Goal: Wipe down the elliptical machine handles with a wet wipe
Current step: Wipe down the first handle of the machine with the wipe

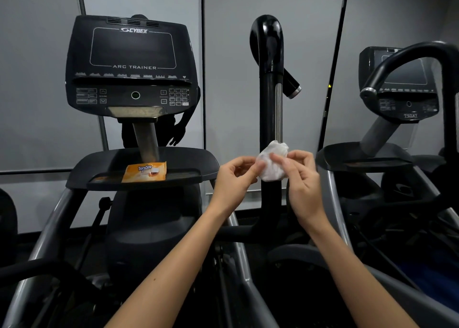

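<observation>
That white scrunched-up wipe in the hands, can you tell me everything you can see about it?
The white crumpled wet wipe is bunched into a loose, wrinkly ball, and looks thin and soft. The left hand pinches its left side and the right hand pinches its right side with the fingertips. It is held up in front of the tall black upright handle of the machine; whether it touches the handle cannot be told.

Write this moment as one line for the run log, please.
phase: preparing wipe | left hand + right hand: both pinch wipe | handle: untouched | packet: on tray
</observation>
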Demonstrator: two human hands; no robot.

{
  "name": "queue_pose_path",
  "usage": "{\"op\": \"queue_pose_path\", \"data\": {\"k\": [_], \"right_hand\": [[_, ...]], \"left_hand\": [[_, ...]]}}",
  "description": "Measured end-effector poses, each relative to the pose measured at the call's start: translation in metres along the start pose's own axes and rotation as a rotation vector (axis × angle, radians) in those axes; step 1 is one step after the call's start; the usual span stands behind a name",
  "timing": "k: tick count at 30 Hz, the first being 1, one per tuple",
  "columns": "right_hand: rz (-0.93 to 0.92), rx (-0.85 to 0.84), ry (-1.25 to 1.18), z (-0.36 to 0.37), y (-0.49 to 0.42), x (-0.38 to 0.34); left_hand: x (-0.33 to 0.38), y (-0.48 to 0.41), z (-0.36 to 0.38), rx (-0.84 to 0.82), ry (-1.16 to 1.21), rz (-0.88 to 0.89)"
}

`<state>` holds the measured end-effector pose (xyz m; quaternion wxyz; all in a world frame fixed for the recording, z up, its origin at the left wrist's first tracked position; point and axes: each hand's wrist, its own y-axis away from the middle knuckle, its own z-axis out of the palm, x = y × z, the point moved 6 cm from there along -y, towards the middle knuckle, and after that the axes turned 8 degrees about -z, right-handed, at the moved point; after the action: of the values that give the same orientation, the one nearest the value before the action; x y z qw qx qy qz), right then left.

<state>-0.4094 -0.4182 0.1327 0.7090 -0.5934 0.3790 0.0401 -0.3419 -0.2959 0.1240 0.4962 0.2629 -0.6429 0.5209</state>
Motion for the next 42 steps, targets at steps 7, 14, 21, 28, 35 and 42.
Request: {"op": "queue_pose_path", "data": {"k": [7,14,21,28,35,42], "right_hand": [[-0.049,-0.007,0.061,-0.011,0.010,0.000],[0.021,0.094,0.041,-0.024,-0.009,0.009],[0.109,0.048,-0.039,-0.010,-0.007,0.025],[0.125,0.056,-0.078,-0.011,-0.009,0.028],[0.120,0.040,-0.087,-0.011,-0.011,0.028],[0.132,0.057,-0.078,-0.017,-0.026,0.027]], "left_hand": [[0.002,-0.024,-0.015,0.222,-0.063,-0.166],[0.049,-0.024,0.005,0.308,-0.122,0.124],[0.007,0.011,0.009,0.172,-0.334,0.350],[0.021,0.013,0.014,0.247,-0.498,0.612],[0.034,-0.023,0.014,0.312,-0.132,0.288],[-0.019,0.000,0.011,0.251,0.046,0.075]]}}
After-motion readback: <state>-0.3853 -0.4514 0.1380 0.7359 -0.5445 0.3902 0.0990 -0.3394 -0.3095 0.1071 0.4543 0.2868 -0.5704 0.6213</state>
